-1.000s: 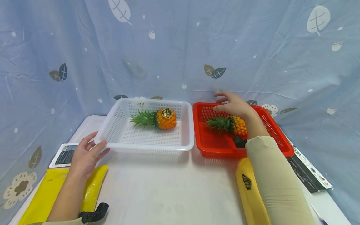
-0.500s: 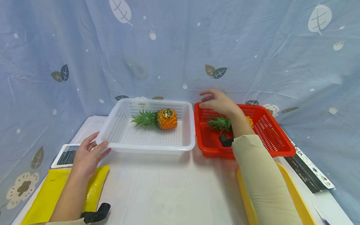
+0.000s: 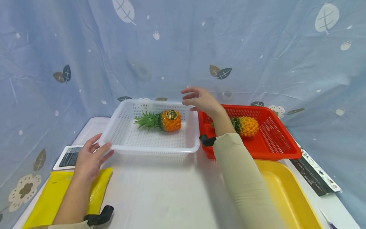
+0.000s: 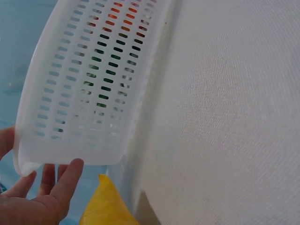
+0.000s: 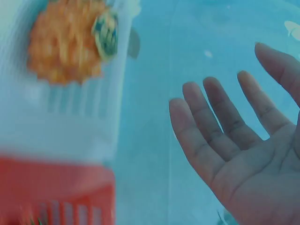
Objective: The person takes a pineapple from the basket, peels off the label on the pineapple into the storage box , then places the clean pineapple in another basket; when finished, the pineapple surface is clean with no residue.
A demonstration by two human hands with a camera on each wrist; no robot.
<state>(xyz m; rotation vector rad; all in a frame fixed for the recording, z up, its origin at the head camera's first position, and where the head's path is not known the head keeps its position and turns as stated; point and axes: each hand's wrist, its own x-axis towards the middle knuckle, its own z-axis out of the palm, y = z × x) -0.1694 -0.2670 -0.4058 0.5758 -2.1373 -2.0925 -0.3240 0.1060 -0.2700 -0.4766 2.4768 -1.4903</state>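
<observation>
A white slotted plastic basket [image 3: 151, 149] stands at the back middle, with a pineapple [image 3: 171, 123] on its side in it, leaves to the left, a dark round label on the fruit. At its front left corner my left hand [image 3: 88, 160] grips the rim, fingers and thumb around the corner; the left wrist view has the fingertips at the basket's end wall [image 4: 84, 140]. Above the basket's back right corner hovers my right hand [image 3: 202, 100], palm bare, fingers loosely spread. To the right, a red basket [image 3: 274, 155] holds a second pineapple [image 3: 248, 126], its leaves mostly behind my right forearm.
A yellow tray [image 3: 283, 187] lies in front of the red basket, partly under my right sleeve. Beyond it are a flat black-and-white box [image 3: 313, 171] and a thin pointed item [image 3: 328, 220]. Lower left are a yellow bag [image 3: 52, 194] and a white pack [image 3: 68, 157]. A blue curtain [image 3: 177, 41] hangs behind.
My right hand has moved left from over the red basket to the white basket's back right corner, uncovering the fruit in the red basket. The left hand stays at its corner.
</observation>
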